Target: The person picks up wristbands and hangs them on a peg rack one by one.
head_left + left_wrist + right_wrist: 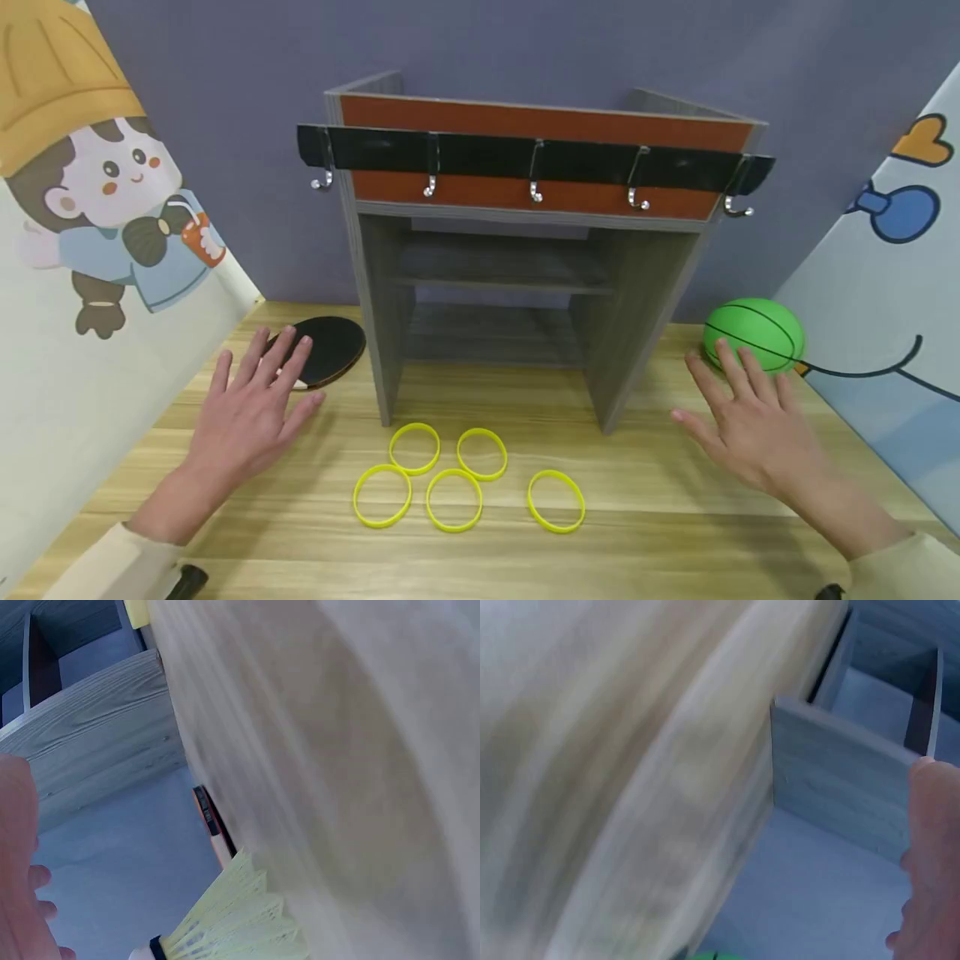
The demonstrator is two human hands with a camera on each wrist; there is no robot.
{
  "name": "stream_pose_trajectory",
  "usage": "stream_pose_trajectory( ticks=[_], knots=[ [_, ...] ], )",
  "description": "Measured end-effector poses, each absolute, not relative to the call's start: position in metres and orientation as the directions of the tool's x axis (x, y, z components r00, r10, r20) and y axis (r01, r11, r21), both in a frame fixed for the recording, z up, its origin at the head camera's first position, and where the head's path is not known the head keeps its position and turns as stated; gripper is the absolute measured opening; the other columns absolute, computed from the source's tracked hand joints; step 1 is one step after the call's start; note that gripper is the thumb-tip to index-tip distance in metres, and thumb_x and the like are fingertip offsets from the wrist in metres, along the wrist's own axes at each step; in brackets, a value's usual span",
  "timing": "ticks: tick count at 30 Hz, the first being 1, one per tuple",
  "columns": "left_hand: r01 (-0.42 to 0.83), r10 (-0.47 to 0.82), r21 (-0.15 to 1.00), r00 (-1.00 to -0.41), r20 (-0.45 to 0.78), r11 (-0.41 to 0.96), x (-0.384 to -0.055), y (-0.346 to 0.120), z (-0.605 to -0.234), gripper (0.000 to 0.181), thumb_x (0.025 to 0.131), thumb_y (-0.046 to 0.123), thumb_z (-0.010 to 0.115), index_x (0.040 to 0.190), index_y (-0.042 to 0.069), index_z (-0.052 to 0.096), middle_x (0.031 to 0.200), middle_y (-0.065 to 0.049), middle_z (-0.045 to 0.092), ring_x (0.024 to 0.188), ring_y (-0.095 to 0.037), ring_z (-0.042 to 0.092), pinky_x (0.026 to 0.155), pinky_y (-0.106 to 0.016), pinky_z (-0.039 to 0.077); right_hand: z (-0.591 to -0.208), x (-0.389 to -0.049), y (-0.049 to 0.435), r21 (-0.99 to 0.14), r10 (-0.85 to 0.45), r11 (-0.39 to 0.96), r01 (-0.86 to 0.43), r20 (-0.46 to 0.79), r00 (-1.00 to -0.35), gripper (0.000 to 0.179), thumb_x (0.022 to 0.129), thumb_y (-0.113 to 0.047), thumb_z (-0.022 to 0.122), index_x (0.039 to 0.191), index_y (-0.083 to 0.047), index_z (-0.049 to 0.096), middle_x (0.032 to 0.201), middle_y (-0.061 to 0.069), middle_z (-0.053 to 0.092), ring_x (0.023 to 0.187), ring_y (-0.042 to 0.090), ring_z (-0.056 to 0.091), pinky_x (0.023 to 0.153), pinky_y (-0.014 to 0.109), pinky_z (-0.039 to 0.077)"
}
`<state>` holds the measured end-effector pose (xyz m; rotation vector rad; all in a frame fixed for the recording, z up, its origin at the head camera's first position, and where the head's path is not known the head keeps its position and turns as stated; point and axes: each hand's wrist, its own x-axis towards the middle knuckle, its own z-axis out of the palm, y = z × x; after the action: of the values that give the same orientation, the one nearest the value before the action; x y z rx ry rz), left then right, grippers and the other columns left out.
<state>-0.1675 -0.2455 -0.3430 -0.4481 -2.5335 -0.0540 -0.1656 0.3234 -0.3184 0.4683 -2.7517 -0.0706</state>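
Observation:
My left hand (pixel 243 421) is held above the wooden table with its fingers spread, holding nothing. Behind its fingertips lies a black table tennis paddle (pixel 330 346), partly covered by the hand. In the left wrist view a pale yellow shuttlecock (pixel 232 919) stands near that hand; the head view does not show it. On the right, my right hand (pixel 757 429) also spreads its fingers and holds nothing. A green ball (pixel 753 333) with black lines sits just beyond its fingertips. Several thin yellow rings (pixel 556 501) lie flat on the table between the hands.
A grey wooden shelf unit (pixel 641 308) with an orange-brown front panel stands at the back centre. Across its top runs a black bar (pixel 487 154) carrying several silver hooks (pixel 536 192). Cartoon-printed walls flank the table (pixel 480 562) on both sides.

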Motion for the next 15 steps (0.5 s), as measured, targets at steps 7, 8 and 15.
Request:
stream_pose_trajectory(
  ticks=[7,8,15],
  knots=[
    [0.451,0.347,0.015,-0.707,0.616,0.893,-0.171,-0.237,-0.346,0.066,0.098,0.052,0.038,0.147,0.009,0.033,0.151,-0.014,0.029,0.138,-0.033,0.019,0.108,-0.058,0.017,-0.33,-0.154,0.293,0.134,-0.431,0.901,-0.412,0.375,-0.821,0.071,0.093,-0.052,0.052,0.146,-0.009,0.035,0.153,0.022,0.015,0.135,0.043,0.02,0.106,0.062,0.018],
    [0.481,0.354,0.03,-0.685,0.637,0.876,-0.173,-0.235,-0.347,0.066,0.099,0.052,0.037,0.147,0.007,0.034,0.149,-0.015,0.031,0.137,-0.034,0.022,0.107,-0.057,0.02,-0.332,-0.152,0.287,0.134,-0.446,0.893,-0.43,0.389,-0.806,0.069,0.092,-0.052,0.053,0.144,-0.007,0.039,0.151,0.023,0.021,0.131,0.044,0.027,0.104,0.062,0.024],
    [0.66,0.303,0.227,-0.587,0.751,0.716,-0.184,-0.217,-0.352,0.046,0.098,0.028,0.053,0.135,0.002,0.049,0.132,-0.013,0.05,0.114,-0.028,0.05,0.093,-0.039,0.043,-0.345,-0.145,0.248,0.04,-0.497,0.834,-0.55,0.487,-0.718,0.041,0.086,-0.037,0.067,0.111,-0.006,0.062,0.109,0.011,0.059,0.085,0.025,0.062,0.063,0.039,0.055]
  ],
)
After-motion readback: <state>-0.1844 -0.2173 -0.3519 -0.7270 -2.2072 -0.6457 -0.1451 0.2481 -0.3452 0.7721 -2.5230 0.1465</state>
